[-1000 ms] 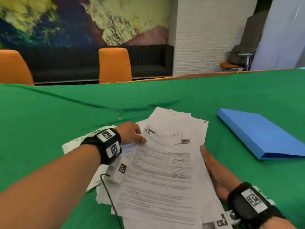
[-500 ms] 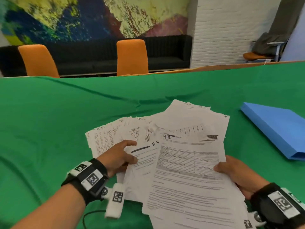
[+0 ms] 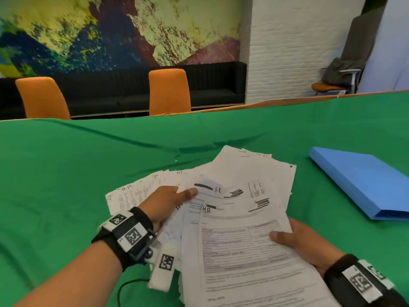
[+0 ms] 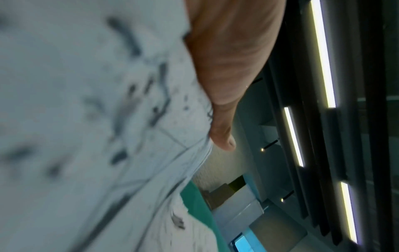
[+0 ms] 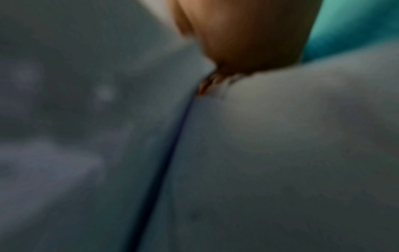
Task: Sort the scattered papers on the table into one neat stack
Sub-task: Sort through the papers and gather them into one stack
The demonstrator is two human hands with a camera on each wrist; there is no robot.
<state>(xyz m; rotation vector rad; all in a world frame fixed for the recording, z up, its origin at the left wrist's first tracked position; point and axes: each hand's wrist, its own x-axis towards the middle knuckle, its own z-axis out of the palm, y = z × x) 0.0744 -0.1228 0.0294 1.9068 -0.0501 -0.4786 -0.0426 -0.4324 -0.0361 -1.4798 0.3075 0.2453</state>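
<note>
Both hands hold the papers [image 3: 234,218] near the lower middle of the head view. On my screen the left hand [image 3: 164,203] grips the fanned sheets from the left side, thumb [image 3: 188,193] on top and fingers hidden below. My right hand [image 3: 303,242] grips the right edge of the top printed sheet, thumb [image 3: 280,237] on top of the page, fingers under it.

Going from large to small: the bench [image 3: 66,173], covered with a green cloth, fills the middle and the lower left of the frame. On it the papers spread like an uneven fan from the centre down to the bottom edge; they are not yet one even stack, and several carry handwritten "HR" and black marked-out lines. A blue folder [image 3: 363,182] lies flat at the right of the frame, well apart from the papers. Two orange chairs [image 3: 169,91] stand behind the bench in the upper left and upper centre. Wrist views are blurred; the left one shows the thumb [image 4: 222,133] lying on the paper edge.
</note>
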